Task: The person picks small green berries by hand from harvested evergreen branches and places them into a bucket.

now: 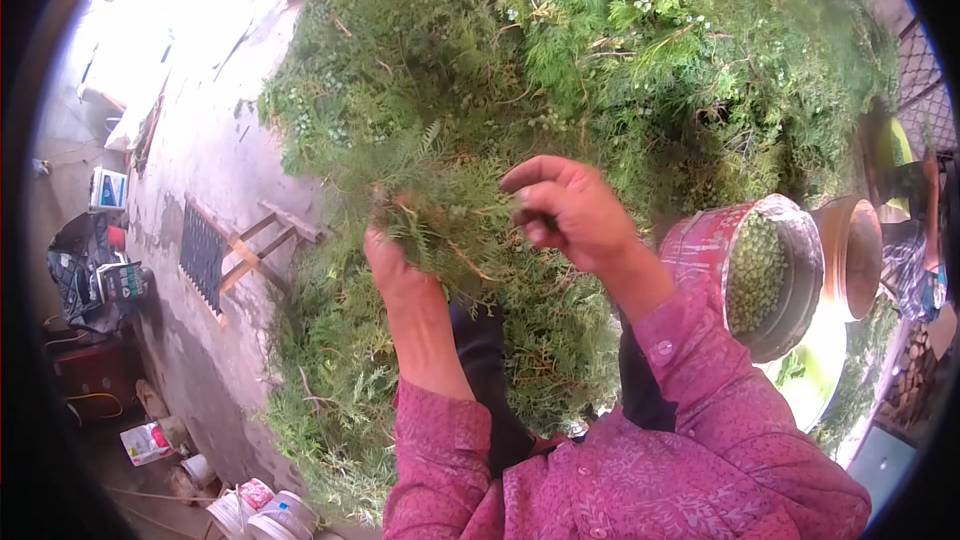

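Note:
My left hand [388,258] is closed around the stem end of a leafy evergreen sprig [445,225] with flat, scaly foliage. Just right of the sprig, my right hand [582,212] has its fingers curled in a pinch; whatever they hold, if anything, is too small to make out. Behind and below both hands spreads a large heap of cut evergreen branches [600,70], dotted with pale green cones. By my right forearm stands a red metal bucket [690,245], tilted in view, with many small round green cones [757,275] in it.
Beside the bucket are a brown round container [850,255] and a pale green basin [815,380]. A wooden folding stool [245,250] lies on the concrete floor [190,360] at left. White buckets [280,515] and a dark bag [85,260] sit along the left side.

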Available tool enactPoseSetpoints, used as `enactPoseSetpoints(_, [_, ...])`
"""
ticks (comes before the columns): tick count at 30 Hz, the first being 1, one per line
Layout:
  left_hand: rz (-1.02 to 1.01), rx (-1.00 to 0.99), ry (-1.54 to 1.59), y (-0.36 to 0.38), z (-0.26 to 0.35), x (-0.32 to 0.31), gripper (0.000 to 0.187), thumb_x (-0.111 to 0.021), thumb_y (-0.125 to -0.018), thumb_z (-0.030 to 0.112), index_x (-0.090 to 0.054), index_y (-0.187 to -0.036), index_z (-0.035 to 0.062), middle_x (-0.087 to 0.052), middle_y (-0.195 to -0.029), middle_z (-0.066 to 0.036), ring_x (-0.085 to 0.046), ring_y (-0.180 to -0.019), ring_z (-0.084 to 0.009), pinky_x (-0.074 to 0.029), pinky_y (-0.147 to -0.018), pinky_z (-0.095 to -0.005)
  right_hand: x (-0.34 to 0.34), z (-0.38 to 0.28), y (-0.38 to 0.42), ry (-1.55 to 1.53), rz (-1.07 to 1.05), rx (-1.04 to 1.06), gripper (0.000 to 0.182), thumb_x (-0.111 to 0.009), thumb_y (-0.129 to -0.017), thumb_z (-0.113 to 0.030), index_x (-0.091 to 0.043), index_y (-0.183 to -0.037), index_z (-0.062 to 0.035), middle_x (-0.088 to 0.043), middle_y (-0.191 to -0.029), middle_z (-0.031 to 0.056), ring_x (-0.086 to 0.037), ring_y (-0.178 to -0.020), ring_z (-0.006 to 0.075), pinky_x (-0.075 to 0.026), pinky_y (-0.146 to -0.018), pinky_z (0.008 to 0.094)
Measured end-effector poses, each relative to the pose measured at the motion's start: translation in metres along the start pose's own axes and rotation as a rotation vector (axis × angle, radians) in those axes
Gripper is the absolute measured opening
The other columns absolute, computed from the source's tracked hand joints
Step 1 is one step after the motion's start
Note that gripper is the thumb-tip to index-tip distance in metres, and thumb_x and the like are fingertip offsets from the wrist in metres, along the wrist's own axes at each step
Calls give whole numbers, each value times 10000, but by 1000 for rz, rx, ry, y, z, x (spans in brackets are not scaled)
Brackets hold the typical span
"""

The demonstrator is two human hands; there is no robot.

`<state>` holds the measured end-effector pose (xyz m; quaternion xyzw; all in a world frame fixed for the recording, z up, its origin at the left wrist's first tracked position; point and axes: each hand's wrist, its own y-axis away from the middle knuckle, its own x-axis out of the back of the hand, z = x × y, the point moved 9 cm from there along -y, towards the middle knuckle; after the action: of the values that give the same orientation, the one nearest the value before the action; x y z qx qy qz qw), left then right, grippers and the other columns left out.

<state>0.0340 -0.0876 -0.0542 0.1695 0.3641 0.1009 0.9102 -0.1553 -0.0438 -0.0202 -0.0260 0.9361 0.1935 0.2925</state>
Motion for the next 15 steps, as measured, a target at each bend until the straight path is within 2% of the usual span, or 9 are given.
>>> enactPoseSetpoints(1, [1,-1,0,3,3,-8,191,-566,-832,220,-539,-907,47,-579,-719,-64,-571,-571,-218,-504,-510,-340,0,-7,1,-73,-80,24,148,-530,-798,-36,-577,-937,-36,-599,-760,23,-553,-562,60,-441,-439,166])
enactPoseSetpoints(3, [379,-29,-45,15,12,6,183,-532,-868,241,-534,-775,84,-538,-646,-43,-526,-542,-173,-458,-494,-327,10,-23,7,-141,-57,86,167,-530,-805,-44,-578,-964,-34,-602,-750,28,-557,-571,62,-432,-442,162])
enactPoseSetpoints(4, [381,-30,-43,15,12,8,183,-532,-868,241,-534,-775,84,-538,-646,-43,-526,-542,-173,-458,-494,-327,15,-33,9,-209,-30,152,186,-530,-812,-52,-578,-991,-32,-606,-739,34,-561,-579,65,-424,-444,158])
enactPoseSetpoints(6, [162,24,-49,7,4,-6,173,-554,-856,233,-551,-800,69,-545,-656,-49,-535,-559,-167,-457,-513,-313,18,-38,7,-181,1,161,185,-554,-810,-76,-587,-987,-32,-599,-722,24,-552,-575,59,-407,-442,152])
enactPoseSetpoints(8, [166,18,-113,2,-3,1,169,-563,-851,226,-557,-818,60,-549,-658,-50,-538,-561,-165,-457,-515,-308,21,-37,6,-152,34,174,188,-578,-809,-100,-595,-983,-33,-593,-704,14,-542,-571,54,-390,-440,147])
enactPoseSetpoints(10, [170,7,-175,2,-5,0,168,-572,-847,219,-562,-836,51,-553,-661,-52,-542,-563,-164,-457,-517,-303,10,-27,2,185,-41,135,209,-654,-773,-145,-620,-939,-23,-565,-685,-12,-505,-583,37,-363,-436,162])
enactPoseSetpoints(11, [136,26,-189,3,-9,-4,167,-573,-846,212,-561,-839,46,-554,-663,-51,-543,-562,-162,-456,-512,-301,7,-24,3,183,-39,135,209,-654,-773,-145,-620,-939,-23,-565,-685,-12,-505,-583,37,-363,-436,162])
enactPoseSetpoints(13, [101,48,-206,5,-15,-11,165,-575,-845,206,-560,-841,41,-555,-664,-50,-543,-561,-161,-455,-506,-298,-10,-22,5,478,-73,184,236,-707,-728,-150,-634,-908,-16,-531,-664,-39,-455,-571,30,-356,-451,186])
enactPoseSetpoints(15, [52,46,-177,5,-18,-18,170,-572,-846,198,-553,-851,30,-558,-667,-55,-540,-550,-156,-448,-492,-285,-11,-20,5,547,-55,176,309,-744,-688,-146,-628,-937,-4,-521,-636,-31,-442,-565,31,-364,-477,199])
